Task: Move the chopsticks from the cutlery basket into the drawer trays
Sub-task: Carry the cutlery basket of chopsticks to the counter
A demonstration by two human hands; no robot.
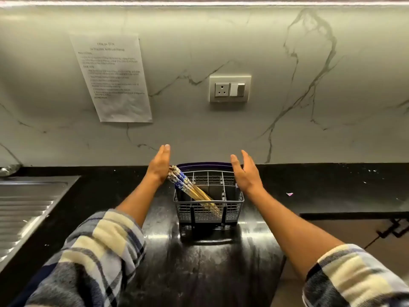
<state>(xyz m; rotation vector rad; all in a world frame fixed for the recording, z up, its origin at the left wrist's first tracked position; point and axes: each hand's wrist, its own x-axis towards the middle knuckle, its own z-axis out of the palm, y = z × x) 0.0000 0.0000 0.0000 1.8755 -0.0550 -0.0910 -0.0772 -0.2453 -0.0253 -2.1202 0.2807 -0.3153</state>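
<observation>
A grey wire cutlery basket [209, 201] stands on the black counter [205, 269], close to the marbled wall [221, 129]. The chopsticks [190, 189] lean as one bundle in its left compartment, thin wooden ends down inside the basket and patterned blue-and-white tops sticking out over the left rim. The left hand [159, 163] is raised just left of the basket, palm facing inward, fingers [164, 149] straight and together, holding nothing; the heel of this hand sits right against the chopstick tops (whether it actually touches them is hard to say), while the fingertips point up, well clear of them. The right hand [246, 171] is at the basket's right rim, fingers [245, 155] spread loosely and empty, apart from the chopsticks with the width of the basket between. Both plaid sleeves [95, 260] are pushed up the forearms. A steel sink drainer [26, 207] lies at the far left.
</observation>
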